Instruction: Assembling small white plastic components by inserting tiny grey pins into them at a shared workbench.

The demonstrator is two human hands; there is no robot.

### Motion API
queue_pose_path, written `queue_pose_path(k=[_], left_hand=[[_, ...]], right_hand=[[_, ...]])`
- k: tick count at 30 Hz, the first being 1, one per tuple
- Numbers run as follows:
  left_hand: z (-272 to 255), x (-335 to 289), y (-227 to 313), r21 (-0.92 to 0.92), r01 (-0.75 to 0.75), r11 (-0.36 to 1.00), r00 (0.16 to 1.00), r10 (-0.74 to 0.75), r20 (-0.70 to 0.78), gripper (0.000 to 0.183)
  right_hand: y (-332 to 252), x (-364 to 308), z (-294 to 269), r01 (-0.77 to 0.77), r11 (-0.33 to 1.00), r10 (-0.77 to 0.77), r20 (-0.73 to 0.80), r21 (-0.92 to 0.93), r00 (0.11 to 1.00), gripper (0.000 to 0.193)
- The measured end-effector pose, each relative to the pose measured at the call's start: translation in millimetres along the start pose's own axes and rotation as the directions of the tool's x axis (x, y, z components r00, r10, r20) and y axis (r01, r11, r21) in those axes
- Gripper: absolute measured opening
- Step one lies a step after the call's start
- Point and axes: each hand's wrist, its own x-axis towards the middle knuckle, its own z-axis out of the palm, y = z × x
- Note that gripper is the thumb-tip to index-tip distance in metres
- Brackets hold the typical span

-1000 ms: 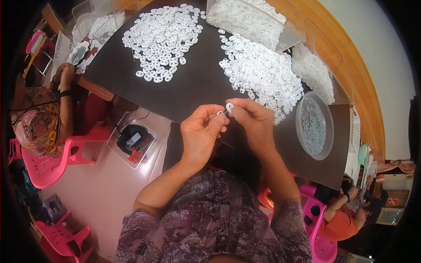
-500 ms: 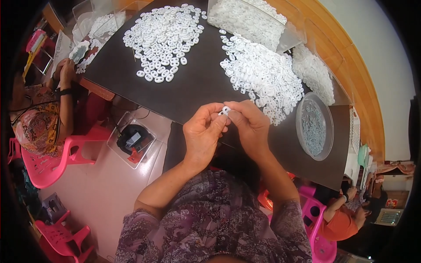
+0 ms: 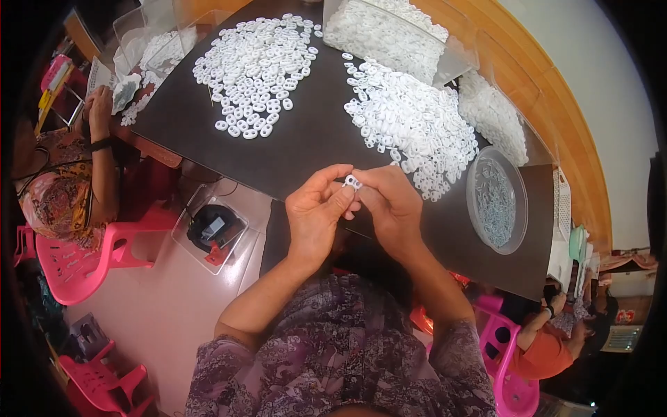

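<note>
Between my fingertips is a small white oval plastic piece (image 3: pixel 353 182) with two holes. My left hand (image 3: pixel 316 212) pinches it from the left with thumb and fingers. From the other side my right hand (image 3: pixel 390 206) grips it, thumb against the piece. Both hands are held just over the near table edge. Whether another small part is in my fingers I cannot make out. Beyond them lie a loose pile of white two-holed pieces (image 3: pixel 257 69) and, to its right, a denser pile of white pieces (image 3: pixel 417 118).
A round clear dish (image 3: pixel 522 222) of small grey metal parts stands on the dark table (image 3: pixel 306 149) at right. Clear bins (image 3: pixel 389 42) of white pieces stand behind. People sit at left (image 3: pixel 69 181) and right (image 3: pixel 545 351), near pink chairs (image 3: pixel 114 250).
The white piece has tilted slightly between my fingertips, showing its holes differently. Both hands have stayed nearly in place. The person at left has shifted their hands a little.
</note>
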Motion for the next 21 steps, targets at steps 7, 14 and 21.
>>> queue_pose_path(k=[7,14,21], left_hand=[[2.8,-1.3,-3.8,-0.035,0.001,0.999,0.999,-0.002,-0.048,0.021],[6.3,1.9,0.3,-0.069,0.008,0.998,0.993,-0.016,-0.115,0.017],[11.0,-0.4,5.3,-0.148,0.049,0.988,0.991,-0.066,-0.117,0.018]], right_hand=[[0.8,-5.8,4.5,0.010,0.998,-0.006,-0.060,0.059,0.998,0.030],[-2.4,1.0,1.6,0.172,0.969,-0.180,-0.032,-0.179,0.983,0.036],[-2.6,3.0,0.2,0.208,0.955,-0.230,-0.086,-0.209,0.969,0.033]])
